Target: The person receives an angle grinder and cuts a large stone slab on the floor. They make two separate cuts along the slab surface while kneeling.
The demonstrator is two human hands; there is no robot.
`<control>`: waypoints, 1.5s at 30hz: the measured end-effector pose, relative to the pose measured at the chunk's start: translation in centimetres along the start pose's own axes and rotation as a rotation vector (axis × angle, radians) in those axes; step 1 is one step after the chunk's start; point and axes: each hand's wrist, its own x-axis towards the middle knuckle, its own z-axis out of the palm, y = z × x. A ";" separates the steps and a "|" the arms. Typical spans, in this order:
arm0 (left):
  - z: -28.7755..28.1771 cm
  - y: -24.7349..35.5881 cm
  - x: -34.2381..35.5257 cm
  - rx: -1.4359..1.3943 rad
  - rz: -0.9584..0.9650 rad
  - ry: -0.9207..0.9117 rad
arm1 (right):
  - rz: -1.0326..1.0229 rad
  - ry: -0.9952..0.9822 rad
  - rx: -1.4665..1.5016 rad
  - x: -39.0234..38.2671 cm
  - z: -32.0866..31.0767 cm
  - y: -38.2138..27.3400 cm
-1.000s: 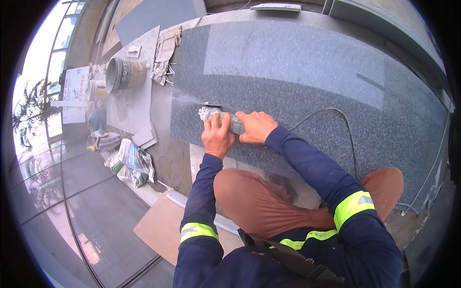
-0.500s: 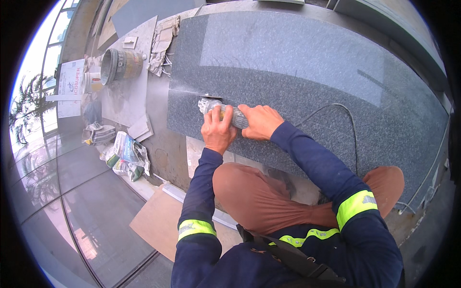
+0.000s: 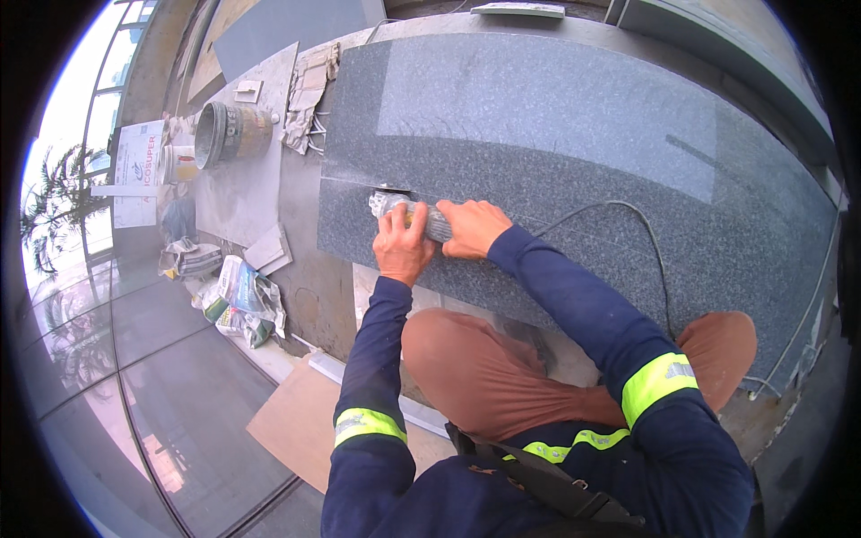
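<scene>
Both my hands grip an angle grinder [image 3: 437,226] over a dark grey speckled stone slab [image 3: 574,161]. My left hand [image 3: 404,247] is wrapped round the front part near the grinder's head, while my right hand [image 3: 473,229] closes on the rear of its body. The thin disc [image 3: 392,188] stands on the slab's surface, on a straight pale line that runs to the slab's left edge. A little pale dust hangs along that line. From the rear of the tool a dark cable [image 3: 628,204] loops over the slab towards my knee.
Left of the slab stand a dirty bucket [image 3: 235,134] and a smaller white tub [image 3: 178,164]. Crumpled cardboard [image 3: 307,94], a tile offcut [image 3: 268,249] and plastic bags [image 3: 240,300] lie nearby. A brown board [image 3: 296,417] is by my left arm. A ledge [image 3: 726,67] borders the far right.
The dust spray left of the disc has thinned. My right hand has shifted slightly left on the grinder, and the view has tilted a little. Both hands keep their hold.
</scene>
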 end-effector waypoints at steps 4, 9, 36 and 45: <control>-0.3 0.9 -0.6 -0.012 0.012 0.015 | 0.009 -0.021 0.013 -1.5 -0.8 0.0; -0.9 2.1 -0.5 -0.004 0.034 0.044 | 0.027 -0.051 0.004 -2.7 -1.5 0.5; 0.2 0.1 0.4 -0.001 0.023 0.042 | 0.015 -0.051 0.008 0.3 -0.1 0.4; -1.0 2.1 -0.3 -0.004 0.047 0.044 | 0.044 -0.062 0.005 -2.7 -1.5 0.4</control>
